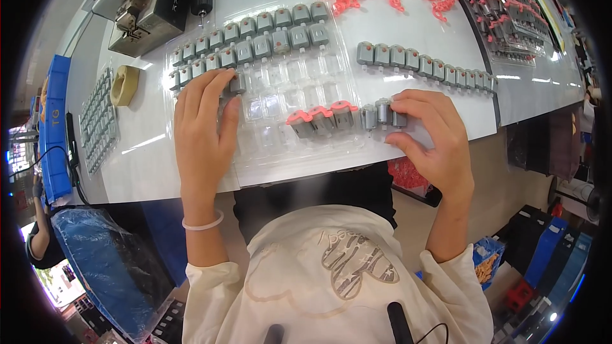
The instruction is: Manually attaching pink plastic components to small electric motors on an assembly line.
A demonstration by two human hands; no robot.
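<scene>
Toward the left end of the white table, a cream-coloured ring sits beside a pack of small grey parts. Next comes a clear moulded tray, its back rows filled with grey motors. Over its left side is the left hand, thumb and index fingertip close about one grey motor; whether they grip it or only touch it, I cannot tell. Such a motor should feel dense for its size, stiff and rather slick (dry fingertips would help), and is best pinched across the flat sides of the case, clear of the thin shaft. At the tray's near right lie three motors with pink clips; those clips look light and pliant, so lifting by the case seems safer than by the clip. Just right of them, three bare motors stand side by side. The right hand curls round the rightmost, index finger at its upper end, thumb below; how firm that hold is does not show. Farther right, a curved line of loose motors rests on the table.
</scene>
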